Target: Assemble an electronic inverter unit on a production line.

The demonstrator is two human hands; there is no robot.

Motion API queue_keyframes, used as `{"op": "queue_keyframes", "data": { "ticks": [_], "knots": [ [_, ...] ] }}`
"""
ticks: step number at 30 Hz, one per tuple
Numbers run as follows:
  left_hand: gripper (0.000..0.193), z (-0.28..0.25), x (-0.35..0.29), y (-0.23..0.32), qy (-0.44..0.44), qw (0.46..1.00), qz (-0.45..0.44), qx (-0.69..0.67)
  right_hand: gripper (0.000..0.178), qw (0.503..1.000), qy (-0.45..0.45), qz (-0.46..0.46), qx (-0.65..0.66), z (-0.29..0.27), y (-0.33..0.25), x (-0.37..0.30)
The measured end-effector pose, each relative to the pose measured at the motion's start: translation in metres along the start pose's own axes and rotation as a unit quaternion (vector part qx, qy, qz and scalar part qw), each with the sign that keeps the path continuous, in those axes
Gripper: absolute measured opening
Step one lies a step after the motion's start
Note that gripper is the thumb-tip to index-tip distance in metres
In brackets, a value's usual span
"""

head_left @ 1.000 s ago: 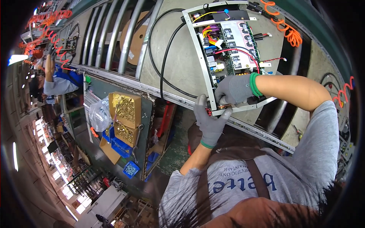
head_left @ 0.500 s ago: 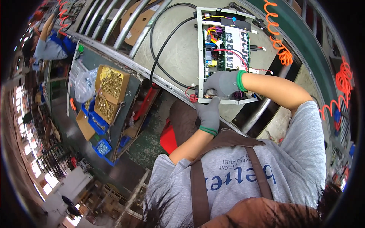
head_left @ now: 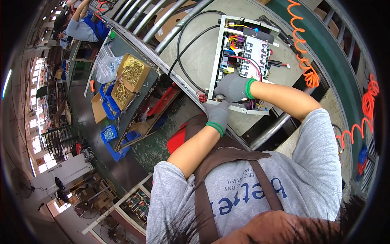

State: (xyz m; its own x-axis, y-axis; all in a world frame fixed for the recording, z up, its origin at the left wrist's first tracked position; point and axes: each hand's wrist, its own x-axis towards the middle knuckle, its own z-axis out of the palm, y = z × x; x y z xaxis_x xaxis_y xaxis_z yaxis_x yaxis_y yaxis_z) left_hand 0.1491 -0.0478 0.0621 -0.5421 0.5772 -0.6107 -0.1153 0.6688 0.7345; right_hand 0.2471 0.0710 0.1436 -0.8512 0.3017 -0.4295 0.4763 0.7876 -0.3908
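An open metal chassis (head_left: 216, 61) holds a white board (head_left: 255, 61), coloured wires and circuit parts. It lies on the grey work surface in front of me. My right hand (head_left: 232, 87), in a grey glove with a green cuff, reaches inside its near left corner with curled fingers. My left hand (head_left: 218, 112), gloved alike, is at the outer side of that corner, fingers closed and almost meeting the right ones. What the fingertips hold is hidden. Beside the left hand, a bundle of thin red wire (head_left: 202, 98) sticks out of the corner. A black cable (head_left: 179, 49) loops left from the chassis.
To the left, a side bench (head_left: 148, 75) carries cardboard boxes of brass-coloured screws (head_left: 132, 73), blue bins (head_left: 109, 107) and a plastic bag (head_left: 107, 69). Orange coiled hoses (head_left: 302, 61) hang at the right. Metal rollers (head_left: 142, 20) lie beyond. Another person (head_left: 87, 28) stands far left.
The whole view has shifted, so the side bench and chassis appear moved slightly. Both hands stay at the same corner of the chassis, with the fingers only slightly changed.
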Motion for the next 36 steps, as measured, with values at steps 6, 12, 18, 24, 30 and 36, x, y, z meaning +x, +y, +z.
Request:
{"op": "queue_keyframes", "data": {
  "ticks": [6,12,18,24,30,36],
  "knots": [
    [0.086,-0.004,-0.009,0.014,-0.012,0.999,0.045,0.016,0.024,0.997,0.034,0.016,0.064,0.013,0.007,0.003],
    [0.081,0.004,-0.012,0.012,0.046,0.995,0.068,0.053,0.028,0.990,0.085,-0.074,0.081,0.019,0.016,0.000],
    [0.093,0.004,-0.010,0.009,0.034,0.995,0.082,0.049,0.027,0.995,0.038,-0.077,0.056,0.010,0.017,0.006],
    [0.110,0.002,-0.014,0.015,0.015,0.995,0.057,0.080,0.034,0.994,0.028,-0.060,0.088,0.006,0.013,0.012],
    [0.090,0.010,-0.018,0.010,0.077,0.992,0.076,0.064,0.045,0.988,-0.071,0.036,0.136,-0.004,0.005,0.018],
    [0.087,0.006,-0.017,0.009,0.058,0.992,0.106,0.041,0.040,0.980,-0.021,0.011,0.196,-0.001,0.012,0.008]
  ]
}}
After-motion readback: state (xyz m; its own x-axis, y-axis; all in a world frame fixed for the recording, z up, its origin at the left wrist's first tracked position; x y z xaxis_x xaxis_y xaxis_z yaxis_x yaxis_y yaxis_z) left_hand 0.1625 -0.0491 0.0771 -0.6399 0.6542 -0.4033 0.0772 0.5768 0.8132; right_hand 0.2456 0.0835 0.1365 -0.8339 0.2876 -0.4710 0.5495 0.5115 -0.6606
